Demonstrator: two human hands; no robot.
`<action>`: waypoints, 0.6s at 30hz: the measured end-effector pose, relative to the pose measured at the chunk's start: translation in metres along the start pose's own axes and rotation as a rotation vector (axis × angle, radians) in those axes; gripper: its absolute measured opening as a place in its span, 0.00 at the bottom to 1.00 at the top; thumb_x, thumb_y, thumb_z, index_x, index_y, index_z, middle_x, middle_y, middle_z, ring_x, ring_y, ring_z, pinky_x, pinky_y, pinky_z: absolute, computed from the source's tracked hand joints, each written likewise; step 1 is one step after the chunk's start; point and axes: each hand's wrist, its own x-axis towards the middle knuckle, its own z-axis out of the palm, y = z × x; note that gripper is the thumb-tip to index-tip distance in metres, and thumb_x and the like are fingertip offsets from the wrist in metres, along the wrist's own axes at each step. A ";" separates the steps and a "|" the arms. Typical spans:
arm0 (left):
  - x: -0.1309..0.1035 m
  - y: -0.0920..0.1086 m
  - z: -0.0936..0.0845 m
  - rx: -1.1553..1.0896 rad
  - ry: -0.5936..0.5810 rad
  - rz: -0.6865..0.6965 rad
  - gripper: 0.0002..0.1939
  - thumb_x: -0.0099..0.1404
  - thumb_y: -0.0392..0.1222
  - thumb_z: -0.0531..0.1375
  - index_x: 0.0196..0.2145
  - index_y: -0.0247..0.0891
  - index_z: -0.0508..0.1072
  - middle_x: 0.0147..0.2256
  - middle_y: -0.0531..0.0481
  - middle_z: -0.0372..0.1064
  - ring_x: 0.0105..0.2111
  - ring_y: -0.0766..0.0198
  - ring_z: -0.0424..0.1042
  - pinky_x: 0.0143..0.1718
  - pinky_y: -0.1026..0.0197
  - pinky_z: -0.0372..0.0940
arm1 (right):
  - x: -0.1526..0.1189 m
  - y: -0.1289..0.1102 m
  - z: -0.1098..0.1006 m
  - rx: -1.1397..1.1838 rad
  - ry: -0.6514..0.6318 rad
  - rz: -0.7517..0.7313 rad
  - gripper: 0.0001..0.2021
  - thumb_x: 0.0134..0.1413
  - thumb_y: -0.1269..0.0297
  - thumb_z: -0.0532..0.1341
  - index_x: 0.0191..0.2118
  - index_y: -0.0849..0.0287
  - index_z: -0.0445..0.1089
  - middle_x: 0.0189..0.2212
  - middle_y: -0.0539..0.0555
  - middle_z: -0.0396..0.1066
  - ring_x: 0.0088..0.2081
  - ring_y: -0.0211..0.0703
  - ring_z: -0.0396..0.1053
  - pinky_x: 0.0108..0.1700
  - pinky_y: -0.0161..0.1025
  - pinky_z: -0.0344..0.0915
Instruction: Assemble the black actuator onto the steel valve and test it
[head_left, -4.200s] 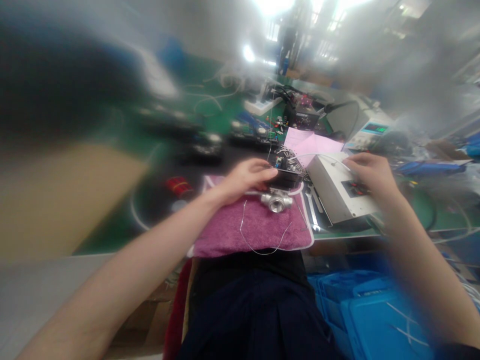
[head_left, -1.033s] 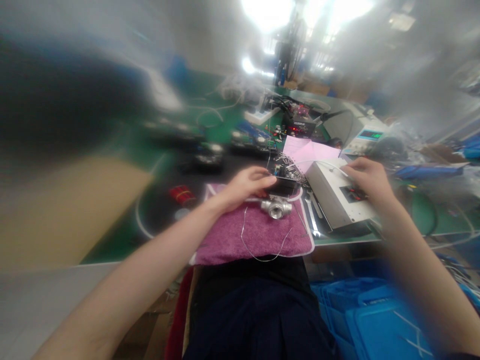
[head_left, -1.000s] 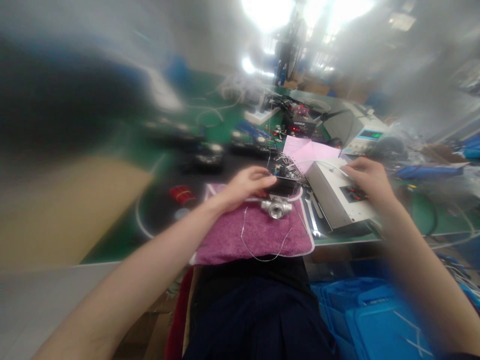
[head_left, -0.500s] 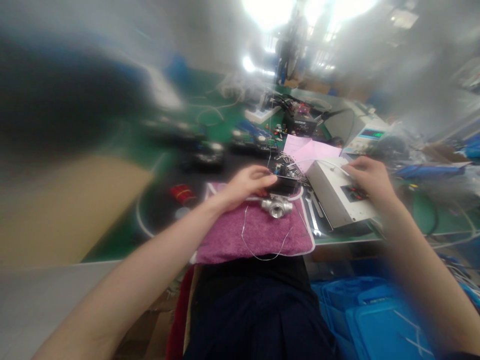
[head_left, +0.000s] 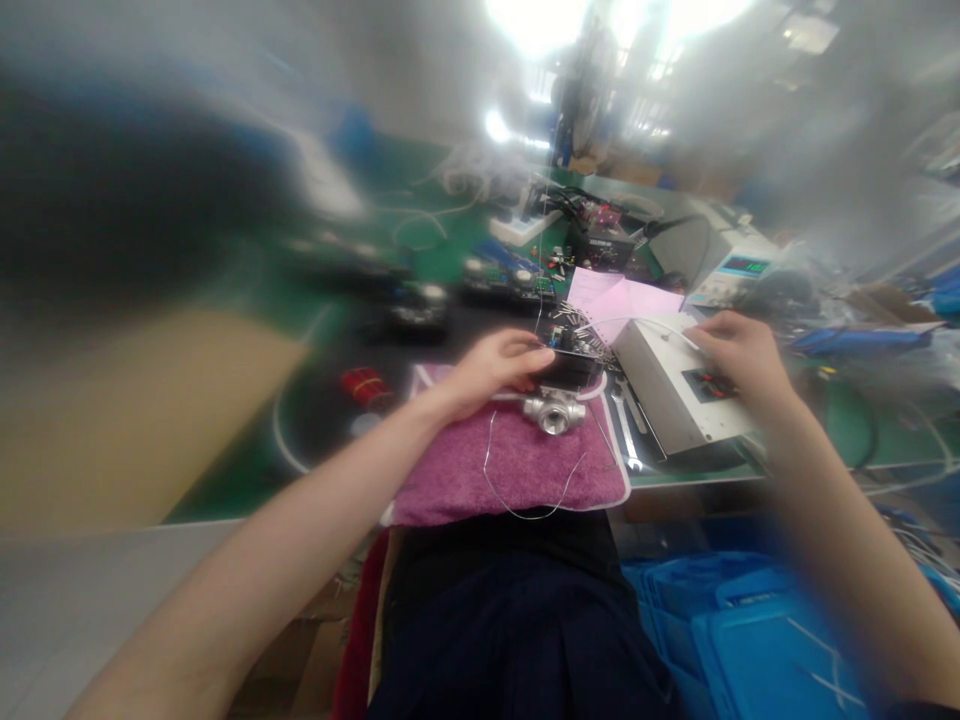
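My left hand [head_left: 501, 370] is closed on the left side of a black actuator box [head_left: 568, 371], which has a metal valve body [head_left: 555, 412] at its front. Both rest on a purple towel [head_left: 517, 470]. Over the top right of a white control box [head_left: 667, 390], my right hand [head_left: 735, 345] is closed with its fingertips by a white cable; what they press on is partly hidden. A thin bent wire [head_left: 487, 470] lies on the towel in front of the valve.
Wrenches [head_left: 626, 430] lie between towel and white box. Behind are pink papers [head_left: 626, 300], loose screws and a power supply [head_left: 739, 270] with a lit display. A red spool [head_left: 365, 386] stands left. Blue bins [head_left: 765, 640] sit below the table's right side.
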 end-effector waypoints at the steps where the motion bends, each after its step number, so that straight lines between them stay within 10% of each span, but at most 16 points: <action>1: 0.000 0.000 0.000 0.003 -0.001 0.000 0.35 0.61 0.55 0.72 0.58 0.35 0.69 0.49 0.37 0.76 0.31 0.65 0.77 0.35 0.59 0.73 | 0.000 -0.001 0.000 -0.001 0.000 -0.001 0.15 0.52 0.50 0.70 0.36 0.58 0.79 0.34 0.55 0.79 0.33 0.45 0.71 0.39 0.42 0.64; 18: 0.001 0.000 0.000 0.005 0.002 0.002 0.35 0.61 0.55 0.72 0.58 0.35 0.69 0.50 0.38 0.75 0.30 0.67 0.76 0.34 0.60 0.73 | 0.000 -0.001 0.000 -0.015 0.012 0.022 0.15 0.51 0.51 0.69 0.37 0.58 0.79 0.34 0.56 0.80 0.34 0.46 0.71 0.39 0.42 0.64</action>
